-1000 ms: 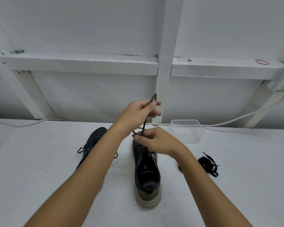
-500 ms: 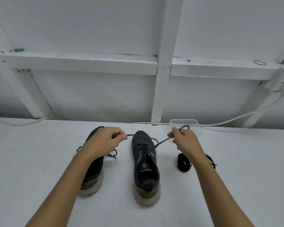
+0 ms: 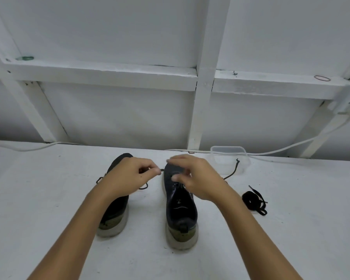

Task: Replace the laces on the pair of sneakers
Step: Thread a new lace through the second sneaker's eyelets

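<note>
Right hand (image 3: 196, 178) moved in from the tub onto right sneaker (image 3: 180, 207), fingers blurred, grip unclear, lace end (image 3: 233, 170) lying free toward clear plastic tub (image 3: 245, 158), contents unclear, left hand (image 3: 129, 176) pinching other lace end, left sneaker (image 3: 114, 217) beside, spare laces (image 3: 253, 200) bundled at right

Left hand (image 3: 132, 174) covering the middle of the left sneaker (image 3: 114, 215), right hand (image 3: 196, 176) blurring with motion and hiding the right sneaker's (image 3: 181, 213) eyelets, both forearms running off the near edge, lace (image 3: 231, 171) grip unclear.

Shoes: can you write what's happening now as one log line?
step: lacing right shoe | left hand: pinches lace end | right hand: over eyelets, grip unclear | left shoe: beside | spare laces: on table
</note>
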Available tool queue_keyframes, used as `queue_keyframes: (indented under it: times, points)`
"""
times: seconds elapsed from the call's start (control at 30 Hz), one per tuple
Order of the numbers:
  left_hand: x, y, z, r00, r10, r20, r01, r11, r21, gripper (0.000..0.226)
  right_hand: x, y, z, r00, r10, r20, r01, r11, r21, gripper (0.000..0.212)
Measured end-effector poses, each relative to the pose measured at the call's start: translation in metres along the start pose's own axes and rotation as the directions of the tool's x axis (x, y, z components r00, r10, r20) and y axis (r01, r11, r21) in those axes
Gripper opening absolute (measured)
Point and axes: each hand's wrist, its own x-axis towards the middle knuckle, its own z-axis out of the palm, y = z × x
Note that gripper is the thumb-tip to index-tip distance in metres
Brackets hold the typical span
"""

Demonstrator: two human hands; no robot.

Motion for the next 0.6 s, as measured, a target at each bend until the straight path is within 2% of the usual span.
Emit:
queue_keyframes:
  times: [0.07,0.13,0.23,0.37,0.5,0.6]
  points:
    - [0.001,0.006,0.001,1.000,0.028,0.010,-0.028,0.999,-0.034,0.014,0.007,-0.006,0.007,1.000,-0.018,0.010,0.019,0.999,-0.026,0.023]
    - [0.000,0.006,-0.001,1.000,0.015,0.019,-0.014,0.999,-0.045,0.015,0.011,-0.003,0.007,0.999,0.025,-0.032,-0.027,0.998,-0.064,0.015]
    - [-0.006,-0.008,-0.003,0.997,-0.061,0.055,0.061,0.998,-0.009,0.017,0.013,0.014,-0.002,0.973,0.146,-0.177,-0.162,0.984,-0.081,0.013]
    - [-0.014,-0.024,-0.002,0.981,-0.123,0.152,0.119,0.992,0.035,0.019,0.017,0.047,-0.016,0.885,0.295,-0.359,-0.332,0.942,-0.043,0.014]
    - [-0.018,-0.029,0.004,0.966,-0.144,0.216,0.155,0.987,-0.033,0.024,0.017,0.068,-0.016,0.843,0.386,-0.375,-0.425,0.905,-0.022,0.015]
    - [-0.017,-0.028,0.015,0.969,-0.167,0.183,0.200,0.963,-0.181,0.024,0.012,0.069,-0.008,0.838,0.414,-0.356,-0.435,0.900,0.023,0.021]
